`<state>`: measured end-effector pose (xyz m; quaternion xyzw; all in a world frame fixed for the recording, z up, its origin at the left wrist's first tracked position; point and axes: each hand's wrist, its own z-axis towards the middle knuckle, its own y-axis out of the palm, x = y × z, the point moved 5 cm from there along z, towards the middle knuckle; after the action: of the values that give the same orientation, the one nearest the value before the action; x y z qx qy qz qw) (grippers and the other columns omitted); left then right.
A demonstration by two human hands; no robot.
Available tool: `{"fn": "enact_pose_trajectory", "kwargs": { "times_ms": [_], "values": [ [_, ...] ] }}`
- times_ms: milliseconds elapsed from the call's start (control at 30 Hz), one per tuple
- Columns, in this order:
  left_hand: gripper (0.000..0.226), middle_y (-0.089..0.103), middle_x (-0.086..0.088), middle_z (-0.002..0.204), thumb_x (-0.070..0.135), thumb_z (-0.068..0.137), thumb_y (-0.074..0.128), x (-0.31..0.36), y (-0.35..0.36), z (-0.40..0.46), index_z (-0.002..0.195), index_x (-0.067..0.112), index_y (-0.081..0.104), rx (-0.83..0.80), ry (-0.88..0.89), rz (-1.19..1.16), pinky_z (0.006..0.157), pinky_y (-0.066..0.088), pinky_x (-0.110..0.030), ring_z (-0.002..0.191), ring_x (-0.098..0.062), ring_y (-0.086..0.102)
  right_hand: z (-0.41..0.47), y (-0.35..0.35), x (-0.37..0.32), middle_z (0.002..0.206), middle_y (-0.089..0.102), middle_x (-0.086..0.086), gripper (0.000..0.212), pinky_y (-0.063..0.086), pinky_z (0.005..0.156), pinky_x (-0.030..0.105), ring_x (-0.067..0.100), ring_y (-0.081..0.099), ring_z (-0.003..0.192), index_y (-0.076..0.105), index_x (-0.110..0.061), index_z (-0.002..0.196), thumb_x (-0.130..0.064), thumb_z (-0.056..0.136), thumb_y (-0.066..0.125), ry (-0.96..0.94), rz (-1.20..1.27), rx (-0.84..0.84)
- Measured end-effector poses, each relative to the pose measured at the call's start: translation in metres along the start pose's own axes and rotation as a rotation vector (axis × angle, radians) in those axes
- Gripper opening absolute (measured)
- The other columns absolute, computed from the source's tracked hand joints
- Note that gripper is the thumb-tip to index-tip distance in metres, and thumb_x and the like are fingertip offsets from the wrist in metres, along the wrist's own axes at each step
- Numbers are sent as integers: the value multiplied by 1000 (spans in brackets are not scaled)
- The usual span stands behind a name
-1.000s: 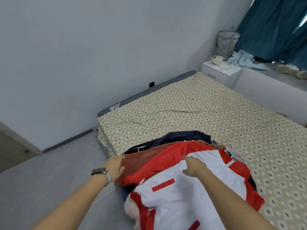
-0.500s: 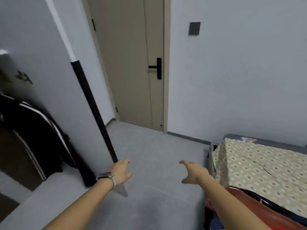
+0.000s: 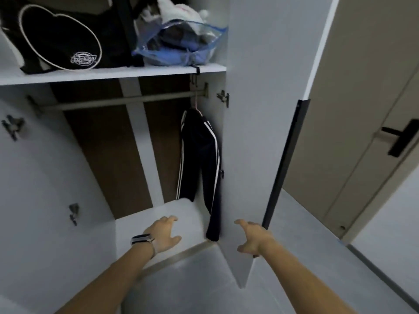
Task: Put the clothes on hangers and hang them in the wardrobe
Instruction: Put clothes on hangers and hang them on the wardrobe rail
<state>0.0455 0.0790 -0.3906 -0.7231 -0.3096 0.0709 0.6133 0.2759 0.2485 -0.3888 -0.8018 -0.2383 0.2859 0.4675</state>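
Note:
I face the open white wardrobe (image 3: 260, 109). A metal rail (image 3: 118, 101) runs across under its shelf. At the rail's right end a black garment with white stripes (image 3: 200, 159) hangs on a pink hanger (image 3: 195, 103). My left hand (image 3: 164, 234), with a watch on the wrist, is held out low in front of the wardrobe floor, fingers relaxed and holding nothing. My right hand (image 3: 252, 239) is spread open just before the lower edge of the right door, also holding nothing. The clothes pile on the bed is out of view.
The shelf (image 3: 113, 74) above the rail carries a black bag (image 3: 59, 35) and a clear plastic bag of clothes (image 3: 179, 44). The left wardrobe door (image 3: 34, 177) stands open. A beige room door (image 3: 367, 109) with a black handle is at the right.
I have turned left from the bed and its clothes pile, past the room door, to face the wardrobe. Both hands let go of the clothes and are held out with nothing in them.

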Motion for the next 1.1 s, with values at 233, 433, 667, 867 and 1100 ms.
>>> {"fn": "enact_pose_trajectory", "kwargs": {
  "times_ms": [233,433,667,867,1100],
  "values": [
    [66,44,-3,137,48,86,55,-10,-10,69,142,24,29,27,-45,-53,99,42,-29,126,-17,44,85,-34,-22,140,46,9,89,46,101,40,29,44,129,19,-31,150,-38,79,71,-129,1,-13],
    [64,43,-4,138,45,89,56,8,-28,140,142,22,30,57,-70,-162,100,40,-28,127,-17,42,159,-96,-35,137,46,11,87,46,98,33,28,48,123,23,-29,150,-30,79,74,-210,41,31],
    [64,44,-3,138,49,88,56,-29,-44,175,141,21,33,87,-183,-341,100,35,-22,125,-15,44,230,-135,-68,139,44,10,82,43,99,29,25,46,126,25,-30,149,-32,82,72,-272,69,29],
    [61,49,-5,131,45,89,58,-85,-88,232,139,19,36,113,-192,-318,97,43,-27,118,-19,49,299,-161,-111,138,45,8,82,47,99,35,24,48,124,25,-31,149,-37,82,71,-282,62,78],
    [64,46,-6,138,44,88,60,-109,-119,304,142,19,36,76,-93,-291,101,40,-27,124,-20,47,352,-178,-127,138,46,8,79,47,100,39,24,47,126,28,-31,148,-36,82,70,-202,117,135]
  ]
}}
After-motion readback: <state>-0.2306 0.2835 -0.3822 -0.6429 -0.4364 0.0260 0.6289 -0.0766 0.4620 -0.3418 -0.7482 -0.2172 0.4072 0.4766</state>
